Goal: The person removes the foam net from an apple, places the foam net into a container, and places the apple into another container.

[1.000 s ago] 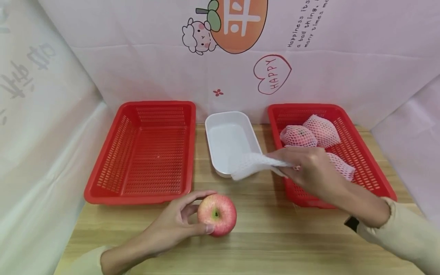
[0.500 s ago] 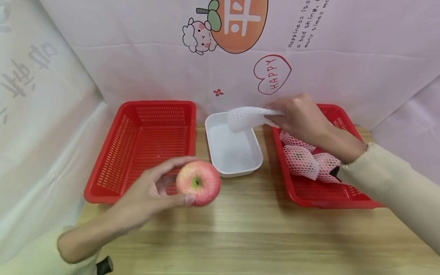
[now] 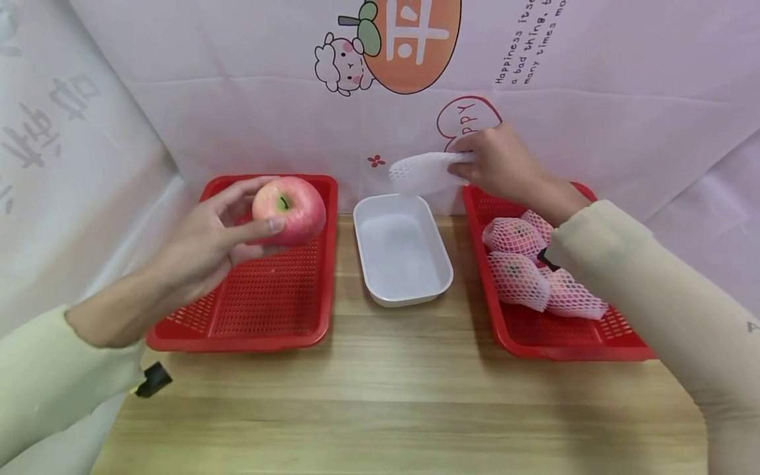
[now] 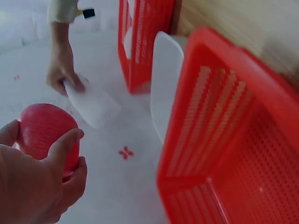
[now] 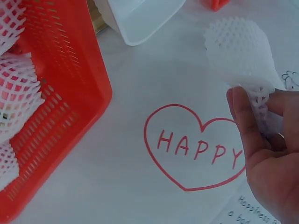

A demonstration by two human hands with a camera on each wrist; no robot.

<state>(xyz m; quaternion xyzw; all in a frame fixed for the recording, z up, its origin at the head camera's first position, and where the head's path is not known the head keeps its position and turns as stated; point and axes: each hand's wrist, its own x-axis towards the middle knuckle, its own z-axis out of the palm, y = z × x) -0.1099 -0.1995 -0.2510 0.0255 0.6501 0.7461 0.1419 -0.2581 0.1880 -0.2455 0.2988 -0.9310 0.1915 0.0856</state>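
Note:
A bare red apple [image 3: 295,212] is gripped by my left hand [image 3: 210,231], held up over the left red basket [image 3: 270,343]. In the left wrist view the thumb and fingers curl round the apple [image 4: 44,128]. My right hand [image 3: 505,165] pinches a white foam fruit net [image 3: 424,173] by one end, above the back rim of the white tray [image 3: 404,257]. Seen from the right wrist, the net [image 5: 240,51] hangs limp and hollow from the fingers. No apple shows inside the left basket.
At the right, a second red basket [image 3: 505,330] holds several net-wrapped apples [image 3: 516,280], partly hidden by the right sleeve. A printed white cloth [image 3: 237,112] rises behind the baskets. Wooden tabletop [image 3: 410,402] lies in front.
My left hand has lifted the apple from the table's middle up and left, over the left basket. My right hand has carried the net up and back, beyond the white tray.

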